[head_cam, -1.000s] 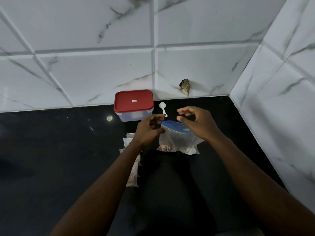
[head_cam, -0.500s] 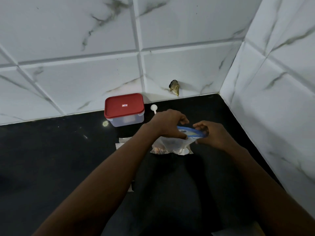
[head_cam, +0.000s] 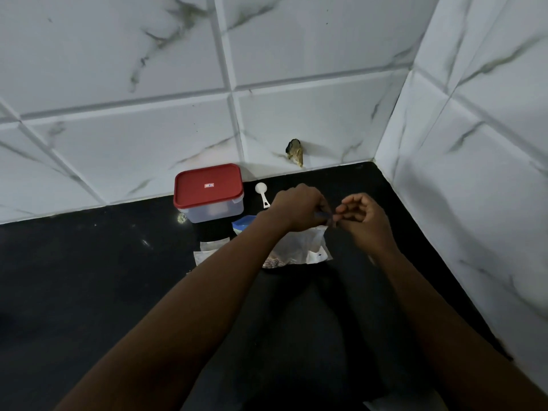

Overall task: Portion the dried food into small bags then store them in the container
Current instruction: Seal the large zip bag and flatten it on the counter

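Head cam: left hand (head_cam: 298, 207) and right hand (head_cam: 366, 219) both pinch the blue zip top of the clear plastic bag of dried food (head_cam: 299, 247). It's on the black countertop (head_cam: 103, 277), just in front of the clear rectangular container with a red lid (head_cam: 207, 191). A white plastic scoop (head_cam: 262, 193) lies beside the container, and small flat clear bags (head_cam: 209, 252) lie left of the big one.

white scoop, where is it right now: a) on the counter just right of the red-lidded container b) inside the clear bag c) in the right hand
a: the white scoop lies on the black counter, right beside the red-lidded container.
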`<state>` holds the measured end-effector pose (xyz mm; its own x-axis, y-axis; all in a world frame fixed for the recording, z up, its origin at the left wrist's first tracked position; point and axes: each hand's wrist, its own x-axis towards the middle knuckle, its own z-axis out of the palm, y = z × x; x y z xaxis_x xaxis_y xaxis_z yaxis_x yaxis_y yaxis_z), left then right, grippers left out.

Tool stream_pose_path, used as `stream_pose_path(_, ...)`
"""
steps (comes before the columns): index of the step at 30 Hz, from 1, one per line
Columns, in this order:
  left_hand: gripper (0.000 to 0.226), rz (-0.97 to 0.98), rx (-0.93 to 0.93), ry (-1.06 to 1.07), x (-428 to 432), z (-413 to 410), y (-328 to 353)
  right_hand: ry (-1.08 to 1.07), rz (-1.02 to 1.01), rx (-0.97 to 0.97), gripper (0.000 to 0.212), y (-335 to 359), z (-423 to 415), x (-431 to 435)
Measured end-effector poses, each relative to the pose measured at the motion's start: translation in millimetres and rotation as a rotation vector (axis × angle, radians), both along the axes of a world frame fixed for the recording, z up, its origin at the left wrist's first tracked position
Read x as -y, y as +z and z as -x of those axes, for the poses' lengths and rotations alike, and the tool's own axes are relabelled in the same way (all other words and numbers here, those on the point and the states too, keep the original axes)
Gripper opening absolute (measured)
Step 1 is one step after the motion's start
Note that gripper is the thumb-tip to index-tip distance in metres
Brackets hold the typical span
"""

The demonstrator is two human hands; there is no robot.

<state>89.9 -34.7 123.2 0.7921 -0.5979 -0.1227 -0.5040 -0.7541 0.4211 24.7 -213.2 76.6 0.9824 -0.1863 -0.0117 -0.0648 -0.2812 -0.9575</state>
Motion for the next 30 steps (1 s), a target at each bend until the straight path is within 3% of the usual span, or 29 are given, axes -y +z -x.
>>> stream_pose_path(3,0.016,0.09,-0.012,0.031,-10,-4,-4,0.029,0.073,-0.123,0.047,-27,5,1)
stream_pose_path(6,0.017,0.185,-0.028,0.058,-20,-7,-5,0.13,0.189,-0.195,0.036,-51,15,-1)
stream_pose_path(11,0.018,0.258,-0.066,0.086,-32,-7,-7,0.197,0.234,-0.17,0.021,-60,20,-8)
stream_pose_path(17,0.015,0.377,-0.062,0.132,-38,-6,-4,0.118,0.346,-0.196,0.01,-68,12,-7)
stream_pose_path(21,0.015,0.408,-0.079,0.141,-40,-5,-3,0.108,0.369,-0.207,0.011,-71,9,-5)
stream_pose_path(24,0.016,0.415,-0.083,0.134,-39,-5,-1,0.122,0.365,-0.234,0.026,-61,7,-8)
stream_pose_path(27,0.019,0.39,-0.111,0.101,-37,-7,1,0.125,0.276,-0.175,0.04,-42,2,-15)
stream_pose_path(30,0.026,0.341,-0.144,0.068,-37,-5,1,0.163,0.146,-0.059,0.033,-17,-5,-21)
